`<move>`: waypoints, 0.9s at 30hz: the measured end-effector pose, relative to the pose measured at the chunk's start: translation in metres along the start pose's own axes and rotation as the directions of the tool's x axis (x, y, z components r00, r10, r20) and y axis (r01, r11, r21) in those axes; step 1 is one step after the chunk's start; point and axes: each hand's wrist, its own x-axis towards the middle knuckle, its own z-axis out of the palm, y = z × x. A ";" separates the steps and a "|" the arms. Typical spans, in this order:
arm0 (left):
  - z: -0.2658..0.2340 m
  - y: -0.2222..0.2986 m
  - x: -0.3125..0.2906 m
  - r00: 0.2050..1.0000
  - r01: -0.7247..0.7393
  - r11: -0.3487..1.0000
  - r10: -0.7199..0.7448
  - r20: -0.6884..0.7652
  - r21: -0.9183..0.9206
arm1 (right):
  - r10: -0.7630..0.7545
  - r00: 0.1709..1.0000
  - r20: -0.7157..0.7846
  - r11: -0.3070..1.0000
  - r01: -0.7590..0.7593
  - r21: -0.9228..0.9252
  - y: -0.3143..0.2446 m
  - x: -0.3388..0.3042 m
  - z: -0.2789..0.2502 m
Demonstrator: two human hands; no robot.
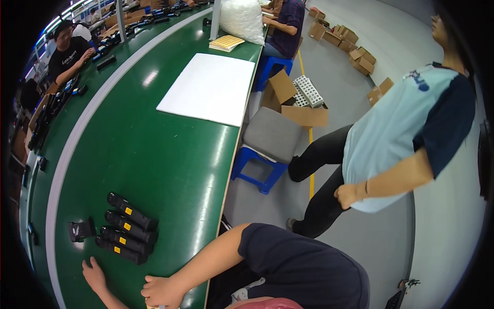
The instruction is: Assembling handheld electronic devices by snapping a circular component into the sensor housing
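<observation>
My left hand (94, 276) is over the near left part of the green bench (139, 159), empty, with its fingers apart. It is nearest to several long black cases (123, 240), laid side by side, each with a small yellow label. A small black block-shaped part (81, 230) lies just left of them. My right hand (162, 292) is closed near the bench's front edge, below the black cases. Something pale shows under its fingers at the picture's lower edge; most of it is hidden.
A white board (208, 90) and yellow sheets (226, 43) lie farther along the bench, before a bulky clear plastic bag (242, 20). A person in light blue (383, 139) stands at right. A blue stool with grey cushion (271, 135) and an opened carton (304, 114) flank the bench.
</observation>
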 end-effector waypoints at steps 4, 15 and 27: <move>-0.006 -0.009 -0.005 0.987 -0.116 0.986 0.100 -0.127 -0.123 | -0.054 0.994 0.100 0.995 0.046 0.084 -0.021 0.007 -0.037; 0.001 0.004 0.050 0.999 -0.001 0.953 -0.011 -0.038 -0.302 | -0.157 0.983 0.094 0.980 0.143 0.138 -0.021 -0.001 -0.069; 0.014 0.033 0.058 0.987 0.155 0.915 -0.157 0.026 -0.372 | -0.190 0.976 0.104 0.977 0.177 0.117 -0.015 0.003 -0.047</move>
